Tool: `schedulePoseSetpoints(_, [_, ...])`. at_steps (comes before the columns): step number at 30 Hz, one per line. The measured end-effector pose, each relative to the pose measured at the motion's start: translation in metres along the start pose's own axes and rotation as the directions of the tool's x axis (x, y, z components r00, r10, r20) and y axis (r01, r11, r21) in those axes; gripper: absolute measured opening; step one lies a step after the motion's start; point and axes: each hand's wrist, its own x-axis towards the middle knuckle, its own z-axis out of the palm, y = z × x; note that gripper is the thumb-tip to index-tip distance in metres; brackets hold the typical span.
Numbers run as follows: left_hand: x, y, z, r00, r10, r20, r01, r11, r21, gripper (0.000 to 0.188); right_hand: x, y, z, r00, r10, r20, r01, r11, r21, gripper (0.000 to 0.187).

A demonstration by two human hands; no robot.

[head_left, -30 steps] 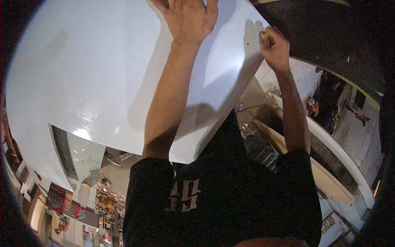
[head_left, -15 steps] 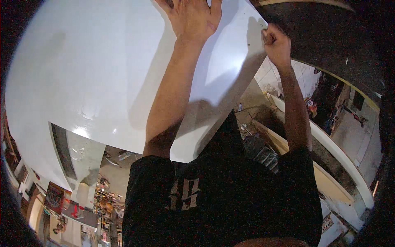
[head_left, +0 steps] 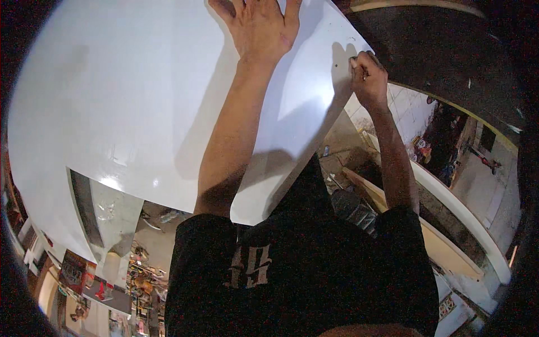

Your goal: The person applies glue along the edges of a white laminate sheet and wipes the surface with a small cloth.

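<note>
A large glossy white sheet (head_left: 129, 95) fills the left and middle of the view. My left hand (head_left: 261, 31) lies on it palm down with the fingers spread, and the fingertips run past the top of the picture. At the sheet's right edge my right hand (head_left: 370, 78) is closed, thumb and fingers pressed together. Whatever it may pinch there is too small or hidden to name. Small dark specks show on the white surface beside it, along with the shadow of the hand.
A dark surface (head_left: 438, 50) lies beyond the right edge. Below it are pale boards (head_left: 443, 247), a curved white strip (head_left: 471, 216) and scattered clutter on the floor. At lower left stand a dark red box (head_left: 73, 271) and a heap of small items (head_left: 143, 283).
My right hand has come nearer to me and slightly left along the sheet's edge, still closed. My left hand stays spread in nearly the same spot.
</note>
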Motion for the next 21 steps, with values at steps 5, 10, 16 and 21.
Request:
schedulePoseSetpoints(5, [0.002,0.004,0.000,1.000,-0.008,-0.009,0.008,1.000,-0.027,0.065,0.024,0.018,-0.001,0.998,0.069,0.007,-0.067,0.991,-0.119,0.013])
schedulePoseSetpoints(10, [0.000,0.001,-0.001,1.000,0.000,-0.008,0.000,1.000,0.008,0.065,0.004,0.012,-0.002,0.993,0.116,0.034,-0.112,0.988,-0.103,0.014])
schedulePoseSetpoints(16, [0.000,0.003,-0.001,1.000,0.000,0.007,0.000,1.000,-0.003,0.064,-0.002,0.027,0.004,0.994,0.097,-0.040,-0.101,0.989,-0.112,0.015])
schedulePoseSetpoints(21, [0.000,0.000,-0.001,1.000,-0.003,0.001,0.003,1.000,-0.002,0.064,0.010,0.023,-0.006,0.988,0.146,0.045,-0.141,0.985,-0.099,0.011])
